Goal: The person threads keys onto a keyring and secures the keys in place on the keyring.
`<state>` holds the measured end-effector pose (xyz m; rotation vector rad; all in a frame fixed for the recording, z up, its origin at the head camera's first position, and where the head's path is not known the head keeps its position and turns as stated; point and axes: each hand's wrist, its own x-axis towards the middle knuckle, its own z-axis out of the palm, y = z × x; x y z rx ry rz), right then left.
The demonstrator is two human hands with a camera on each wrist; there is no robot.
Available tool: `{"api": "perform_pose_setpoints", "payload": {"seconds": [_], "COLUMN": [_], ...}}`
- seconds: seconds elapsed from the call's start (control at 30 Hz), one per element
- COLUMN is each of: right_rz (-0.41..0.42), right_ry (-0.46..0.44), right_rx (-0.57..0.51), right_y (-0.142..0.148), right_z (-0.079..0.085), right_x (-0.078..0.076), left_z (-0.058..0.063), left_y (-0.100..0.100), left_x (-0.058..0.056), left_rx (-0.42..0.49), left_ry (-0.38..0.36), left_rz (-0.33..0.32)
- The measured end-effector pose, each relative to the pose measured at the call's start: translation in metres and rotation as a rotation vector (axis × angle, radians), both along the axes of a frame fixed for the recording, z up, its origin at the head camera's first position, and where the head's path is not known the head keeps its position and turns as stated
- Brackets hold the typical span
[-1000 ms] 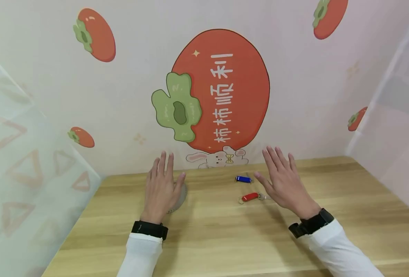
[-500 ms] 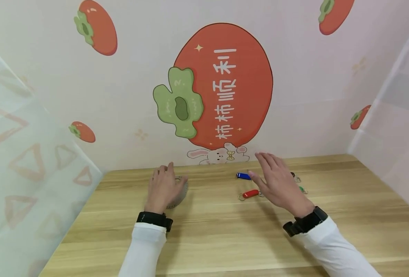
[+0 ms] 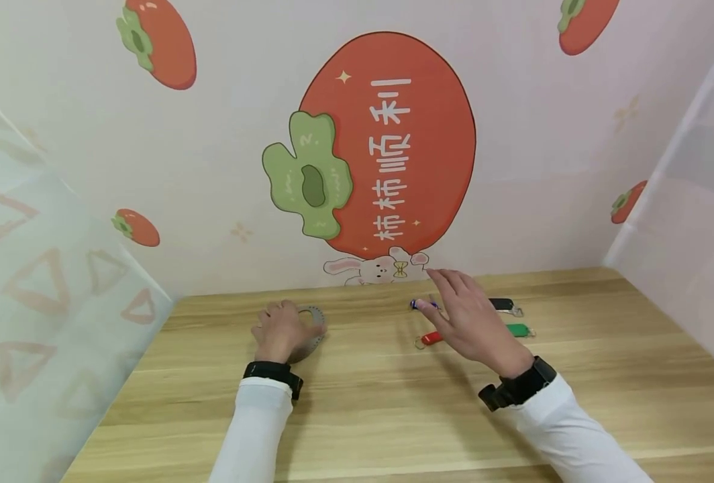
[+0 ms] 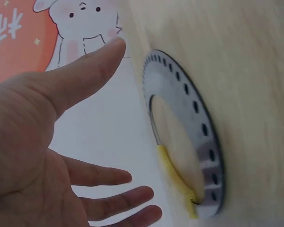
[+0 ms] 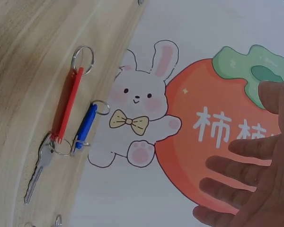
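Observation:
In the head view my left hand [image 3: 281, 330] is over a grey crescent-shaped metal plate [image 4: 201, 147] on the table. Holes line its curved edge, and a yellow sleeve [image 4: 173, 170] covers part of its inner wire. The left wrist view shows the thumb and fingers spread apart, clear of the plate. Fingers extended, my right hand [image 3: 472, 322] hovers above several key tags, holding nothing. Below it lie a red tag [image 5: 68, 106] with a key [image 5: 40, 165] and a blue tag [image 5: 86, 126]. The hand partly hides the red and blue tags in the head view.
A green tag [image 3: 519, 330] and a black tag [image 3: 503, 304] lie to the right of my right hand. The wooden table [image 3: 363, 409] meets a wall [image 3: 224, 168] printed with persimmons at the back. Pale side panels stand left and right.
My left hand has lowered towards the metal plate, its fingers bending. My right hand has drifted left and slightly down, uncovering the green and black tags and covering more of the blue one.

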<state>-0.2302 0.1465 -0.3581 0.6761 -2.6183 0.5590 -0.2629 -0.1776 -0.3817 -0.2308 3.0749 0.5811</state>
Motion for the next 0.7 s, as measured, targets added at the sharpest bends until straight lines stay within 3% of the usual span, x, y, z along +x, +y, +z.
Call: {"api": "perform_pose_setpoints", "payload": {"seconds": [0.37,0.7], "right_rz": [0.003,0.012], "right_ry": [-0.033,-0.021], "right_rx": [0.046,0.060], "right_y": [-0.0048,-0.0055], "right_z": [-0.0050,-0.0053], "right_x": [-0.0029,-0.0018], "left_z": [-0.0071,-0.0098], "left_y": [-0.0079,-0.0046], "left_x": [-0.0050,-0.0071], "left_rx": [-0.010,0.043], "left_ry": [-0.085,-0.078], "left_rz": [0.043,0.062]}}
